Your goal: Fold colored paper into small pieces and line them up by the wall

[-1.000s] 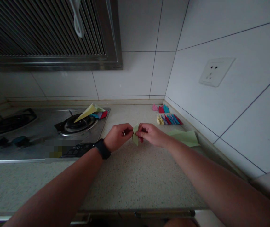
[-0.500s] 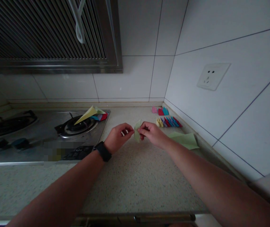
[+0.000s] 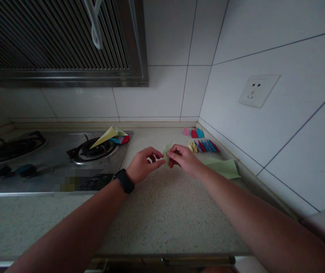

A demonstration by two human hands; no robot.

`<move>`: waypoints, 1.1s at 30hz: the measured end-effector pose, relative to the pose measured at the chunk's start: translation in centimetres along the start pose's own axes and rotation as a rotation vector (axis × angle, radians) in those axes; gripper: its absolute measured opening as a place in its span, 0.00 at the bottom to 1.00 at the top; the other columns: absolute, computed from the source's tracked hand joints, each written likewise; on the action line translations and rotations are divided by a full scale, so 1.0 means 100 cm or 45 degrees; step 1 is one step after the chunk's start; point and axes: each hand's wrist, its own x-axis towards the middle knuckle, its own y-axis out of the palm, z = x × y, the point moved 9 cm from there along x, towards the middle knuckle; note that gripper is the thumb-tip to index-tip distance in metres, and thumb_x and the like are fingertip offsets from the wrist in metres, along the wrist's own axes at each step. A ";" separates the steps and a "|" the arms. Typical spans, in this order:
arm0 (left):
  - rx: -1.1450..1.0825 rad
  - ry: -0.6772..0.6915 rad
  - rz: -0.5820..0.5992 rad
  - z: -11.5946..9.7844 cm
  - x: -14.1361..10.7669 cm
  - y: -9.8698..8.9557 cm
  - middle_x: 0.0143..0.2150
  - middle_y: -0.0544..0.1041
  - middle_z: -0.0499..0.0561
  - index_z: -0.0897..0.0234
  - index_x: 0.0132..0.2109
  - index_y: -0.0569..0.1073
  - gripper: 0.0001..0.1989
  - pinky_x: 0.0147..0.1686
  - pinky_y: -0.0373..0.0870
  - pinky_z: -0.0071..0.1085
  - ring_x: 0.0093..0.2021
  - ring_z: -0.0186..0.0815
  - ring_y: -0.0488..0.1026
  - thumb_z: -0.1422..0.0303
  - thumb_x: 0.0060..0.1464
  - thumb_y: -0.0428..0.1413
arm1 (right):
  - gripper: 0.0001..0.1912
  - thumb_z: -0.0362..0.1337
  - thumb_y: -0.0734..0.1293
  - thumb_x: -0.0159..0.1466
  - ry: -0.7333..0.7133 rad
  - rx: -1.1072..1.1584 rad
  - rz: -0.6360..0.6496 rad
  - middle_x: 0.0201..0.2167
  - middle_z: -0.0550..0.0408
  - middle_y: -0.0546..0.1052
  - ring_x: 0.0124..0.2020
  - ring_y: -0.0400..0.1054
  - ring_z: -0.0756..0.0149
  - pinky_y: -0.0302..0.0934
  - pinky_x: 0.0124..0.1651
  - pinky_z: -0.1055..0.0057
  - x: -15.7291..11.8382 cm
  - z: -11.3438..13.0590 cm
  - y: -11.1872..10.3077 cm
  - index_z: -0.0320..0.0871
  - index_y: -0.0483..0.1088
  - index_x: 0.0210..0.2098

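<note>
A small folded piece of pale green paper stands upright between my two hands, above the worktop. My right hand pinches it from the right, between thumb and bent fingers. On the other side, the thumb and forefinger tips of my left hand close on its left edge, with the other fingers curled behind. A black watch band circles my left wrist. Beyond my right wrist lies a flat green sheet of paper, partly covered by the forearm.
Small folded paper pieces in several colours form a row at the back right, with pink, red and blue ones behind. A gas stove is at left, with folded papers on its right burner. A range hood hangs above.
The folded green paper has shifted slightly right and turned a little. My left thumb and forefinger have moved right along its edge and stand slightly farther apart. My right hand keeps its pinch.
</note>
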 end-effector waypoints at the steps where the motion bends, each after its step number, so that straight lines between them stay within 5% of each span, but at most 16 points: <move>1: -0.021 -0.033 0.000 0.002 0.000 0.001 0.33 0.75 0.50 0.66 0.37 0.74 0.10 0.28 0.65 0.25 0.29 0.29 0.68 0.65 0.50 0.61 | 0.12 0.43 0.69 0.59 0.007 0.018 0.005 0.22 0.58 0.72 0.22 0.68 0.71 0.65 0.29 0.69 0.000 0.000 0.001 0.41 0.66 0.29; 11: 0.011 -0.083 0.110 0.003 0.000 0.005 0.30 0.75 0.49 0.67 0.35 0.75 0.10 0.28 0.63 0.25 0.27 0.28 0.67 0.64 0.51 0.60 | 0.12 0.43 0.68 0.61 -0.060 -0.092 0.029 0.23 0.59 0.72 0.21 0.68 0.72 0.64 0.28 0.71 -0.003 0.006 0.003 0.41 0.67 0.30; 33: 0.212 0.234 0.176 -0.018 -0.005 0.007 0.35 0.73 0.50 0.65 0.38 0.75 0.06 0.27 0.66 0.23 0.31 0.28 0.69 0.68 0.57 0.56 | 0.12 0.43 0.69 0.59 0.034 0.031 0.045 0.22 0.59 0.71 0.22 0.65 0.72 0.61 0.28 0.71 0.000 -0.003 0.003 0.41 0.69 0.30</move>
